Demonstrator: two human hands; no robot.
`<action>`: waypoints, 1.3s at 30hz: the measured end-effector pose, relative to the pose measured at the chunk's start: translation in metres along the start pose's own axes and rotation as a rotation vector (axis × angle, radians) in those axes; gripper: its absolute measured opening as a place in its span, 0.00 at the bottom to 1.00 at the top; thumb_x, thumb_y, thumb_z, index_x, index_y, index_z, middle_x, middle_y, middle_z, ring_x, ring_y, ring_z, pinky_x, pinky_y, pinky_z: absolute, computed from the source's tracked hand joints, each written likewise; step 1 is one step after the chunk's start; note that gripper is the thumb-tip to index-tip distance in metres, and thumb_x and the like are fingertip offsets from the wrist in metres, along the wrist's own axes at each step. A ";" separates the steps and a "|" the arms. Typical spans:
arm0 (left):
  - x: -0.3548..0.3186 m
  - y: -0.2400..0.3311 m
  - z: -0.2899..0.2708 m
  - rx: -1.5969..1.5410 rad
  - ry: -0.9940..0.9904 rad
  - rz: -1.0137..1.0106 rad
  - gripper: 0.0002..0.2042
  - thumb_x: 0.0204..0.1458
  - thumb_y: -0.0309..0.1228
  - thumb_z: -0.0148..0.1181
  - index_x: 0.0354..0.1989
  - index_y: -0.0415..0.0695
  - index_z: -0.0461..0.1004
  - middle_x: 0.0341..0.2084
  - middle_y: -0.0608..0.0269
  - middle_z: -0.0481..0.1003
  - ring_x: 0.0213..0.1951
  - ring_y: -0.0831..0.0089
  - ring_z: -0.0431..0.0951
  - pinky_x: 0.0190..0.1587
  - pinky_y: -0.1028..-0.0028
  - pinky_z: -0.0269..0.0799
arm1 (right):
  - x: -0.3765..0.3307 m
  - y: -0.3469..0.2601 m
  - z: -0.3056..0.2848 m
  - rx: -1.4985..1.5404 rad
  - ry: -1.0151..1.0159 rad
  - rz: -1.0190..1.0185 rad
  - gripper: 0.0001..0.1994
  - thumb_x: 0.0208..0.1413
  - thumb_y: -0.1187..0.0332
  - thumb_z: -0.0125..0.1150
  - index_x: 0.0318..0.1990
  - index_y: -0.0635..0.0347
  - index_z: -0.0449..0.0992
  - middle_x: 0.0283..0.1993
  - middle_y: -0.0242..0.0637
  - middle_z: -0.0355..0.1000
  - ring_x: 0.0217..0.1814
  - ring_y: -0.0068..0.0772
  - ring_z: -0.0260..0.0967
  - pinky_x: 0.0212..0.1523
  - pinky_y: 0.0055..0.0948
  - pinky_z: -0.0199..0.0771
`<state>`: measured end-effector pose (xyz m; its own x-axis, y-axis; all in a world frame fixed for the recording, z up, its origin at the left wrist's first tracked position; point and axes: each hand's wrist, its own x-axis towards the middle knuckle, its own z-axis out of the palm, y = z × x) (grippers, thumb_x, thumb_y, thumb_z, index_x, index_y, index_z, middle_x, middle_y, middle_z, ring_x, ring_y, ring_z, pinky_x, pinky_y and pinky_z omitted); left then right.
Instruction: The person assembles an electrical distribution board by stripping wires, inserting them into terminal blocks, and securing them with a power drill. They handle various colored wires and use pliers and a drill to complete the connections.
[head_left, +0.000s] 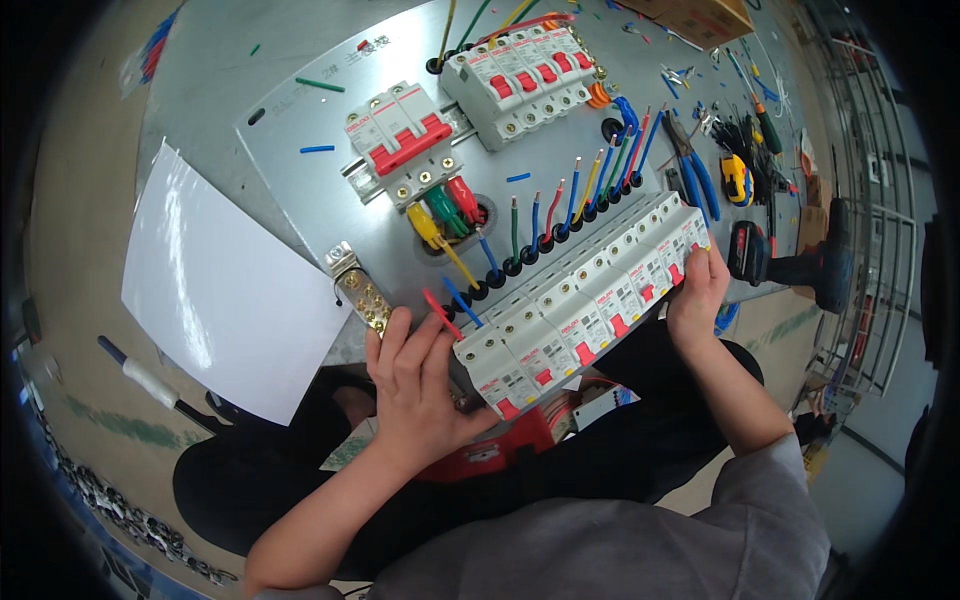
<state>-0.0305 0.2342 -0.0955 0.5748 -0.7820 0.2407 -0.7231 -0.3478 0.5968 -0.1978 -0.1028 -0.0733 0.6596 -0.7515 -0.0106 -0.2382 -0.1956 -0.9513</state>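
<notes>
A long row of white circuit breakers with red switches lies aslant along the near edge of a grey metal panel. My left hand is closed around its left end, thumb along the near side and fingertips beside a red wire. At the opposite end, my right hand grips the last breaker, its fingers partly hidden behind it. Behind the row, stripped wires in blue, red, green and yellow stand up through black grommets. Next to my left fingertips is a brass terminal bar.
Farther back sit a three-pole breaker and another breaker bank. White paper lies at left. Pliers, a yellow tape measure, a screwdriver and a cordless drill are at right, among wire scraps.
</notes>
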 end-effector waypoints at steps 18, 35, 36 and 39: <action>0.001 -0.001 -0.010 0.015 -0.096 0.019 0.55 0.32 0.49 0.84 0.69 0.36 0.63 0.67 0.45 0.62 0.76 0.36 0.53 0.76 0.34 0.44 | 0.004 -0.001 0.014 -0.008 0.074 -0.095 0.22 0.71 0.59 0.65 0.61 0.69 0.81 0.55 0.37 0.76 0.55 0.27 0.72 0.61 0.29 0.71; 0.078 0.004 -0.061 -0.048 0.077 -0.144 0.10 0.58 0.29 0.63 0.46 0.41 0.86 0.40 0.58 0.84 0.53 0.56 0.77 0.59 0.57 0.64 | 0.029 -0.160 0.098 -0.604 -0.326 -0.738 0.13 0.60 0.65 0.72 0.52 0.49 0.84 0.60 0.38 0.72 0.70 0.49 0.62 0.71 0.49 0.56; 0.080 0.004 -0.060 -0.063 0.055 -0.157 0.10 0.59 0.28 0.63 0.46 0.42 0.86 0.38 0.59 0.84 0.51 0.57 0.77 0.59 0.57 0.64 | 0.030 -0.164 0.113 -0.626 -0.364 -0.755 0.15 0.60 0.63 0.73 0.53 0.49 0.84 0.62 0.37 0.72 0.71 0.49 0.61 0.72 0.50 0.54; 0.084 -0.003 -0.053 -0.111 -0.016 -0.199 0.12 0.60 0.29 0.60 0.47 0.44 0.86 0.34 0.58 0.84 0.46 0.61 0.80 0.59 0.59 0.63 | 0.033 -0.172 0.145 -0.767 -0.450 -0.788 0.13 0.60 0.62 0.74 0.50 0.50 0.87 0.64 0.38 0.73 0.73 0.49 0.61 0.75 0.50 0.53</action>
<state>0.0400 0.1970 -0.0367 0.6951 -0.7122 0.0982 -0.5490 -0.4376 0.7121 -0.0312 -0.0025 0.0452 0.9704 0.0039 0.2415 0.0817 -0.9462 -0.3131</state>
